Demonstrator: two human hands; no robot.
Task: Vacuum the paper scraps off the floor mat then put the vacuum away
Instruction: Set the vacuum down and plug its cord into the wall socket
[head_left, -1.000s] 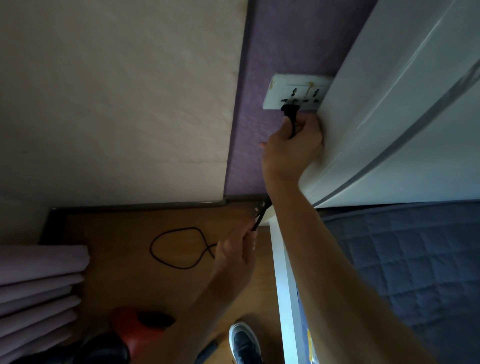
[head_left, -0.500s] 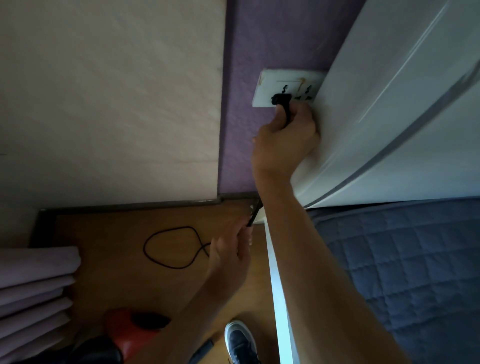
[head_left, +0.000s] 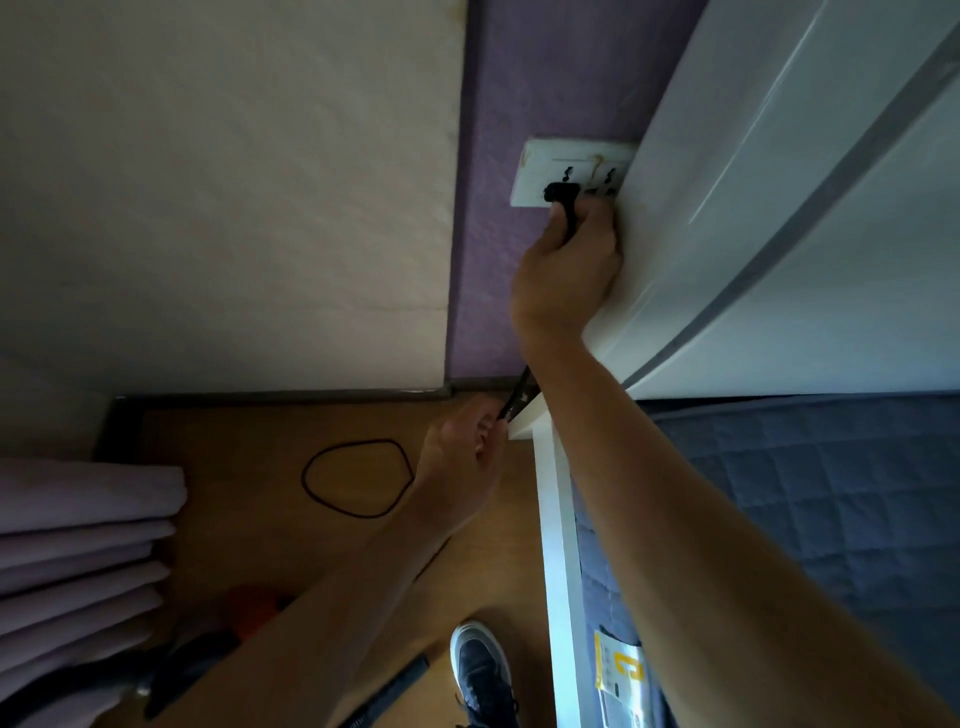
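Right hand (head_left: 566, 270): raised to the wall socket (head_left: 569, 174); its fingers (head_left: 597, 218) are closed around the black cord just below the plug (head_left: 561, 192).
Plug: black, seated against the left outlet of the white socket plate; how far the pins are in cannot be told.
Wall socket: a white double plate mounted on the purple wall strip (head_left: 493, 260), its right edge hidden behind the white headboard (head_left: 753, 208).
Left hand (head_left: 460, 462): held lower, near the foot of the wall; its fingers are curled shut on the black cord (head_left: 514, 400), which emerges from the top of the fist and runs up behind the right forearm.
Cord on floor: a black loop (head_left: 358, 478) is laid on the wooden floor (head_left: 249, 519), just left of the left hand.
Vacuum (head_left: 249, 605): a red and black body is seen dimly at the lower left on the floor, partly covered by the left forearm; its details are too dark to make out.
Bed: a dark blue quilted cover (head_left: 831, 493) is spread at the right, bordered by a white frame rail (head_left: 558, 571).
Curtain (head_left: 78, 545): pale folds are gathered at the left edge.
Shoe (head_left: 483, 670): a dark shoe with a white toe is planted on the floor beside the bed frame.
Floor mat and paper scraps: not in view.
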